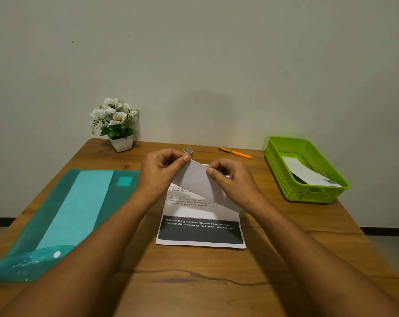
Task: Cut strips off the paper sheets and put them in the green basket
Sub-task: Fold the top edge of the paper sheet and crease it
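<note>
I see left hand and right hand pinching the centre sheet by its folded-over far edge; it reads "Scattered dining chairs (not returned)"; basket at two o'clock holds a strip.

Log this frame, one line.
printed sheet: top folded over | left hand: pinches fold | right hand: pinches fold | green basket: paper inside

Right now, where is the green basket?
In the head view, the green basket sits at the far right edge of the wooden table, right of the orange pen and the right hand; a paper piece lies inside.
</note>
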